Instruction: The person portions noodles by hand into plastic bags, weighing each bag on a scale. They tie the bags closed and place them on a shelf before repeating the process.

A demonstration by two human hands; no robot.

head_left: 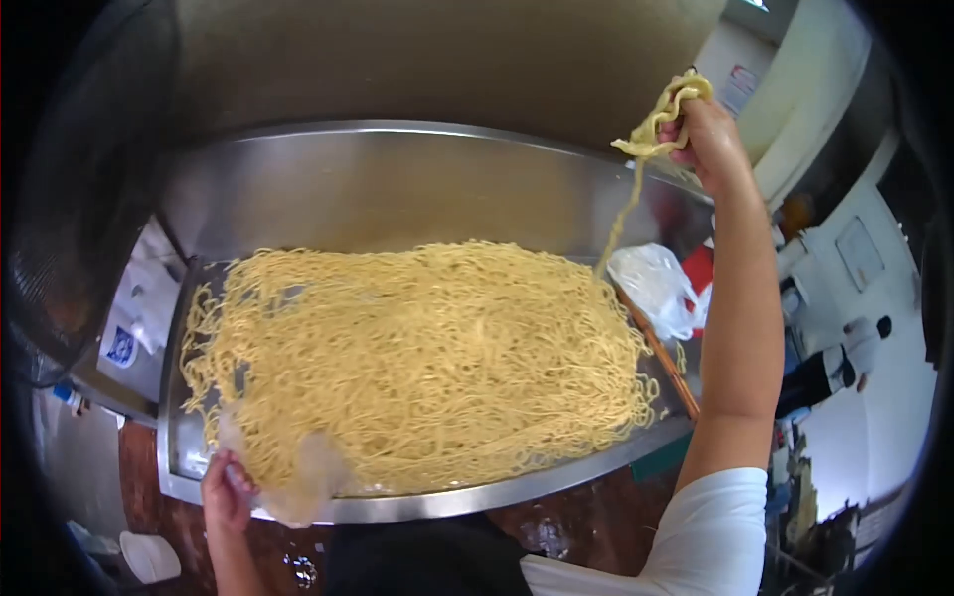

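Note:
Yellow noodles (pixel 427 348) lie spread in a thick layer over a shallow metal tray (pixel 417 507). My right hand (pixel 708 139) is raised high past the tray's far right corner, its fingers closed round a bunch of noodles (pixel 656 124). One long strand trails from that bunch toward the spread noodles. At the tray's near left corner, my left hand (pixel 229 489) grips a thin clear plastic bag (pixel 308 477). The bag hangs over the tray's front rim and looks blurred.
Right of the noodles are a white plastic bag (pixel 654 283), something red (pixel 699 273) and wooden sticks (pixel 661 358). A dark mesh screen (pixel 60 278) is at far left. A white tub (pixel 149 556) stands on the floor. Another person (pixel 845 363) is in the background right.

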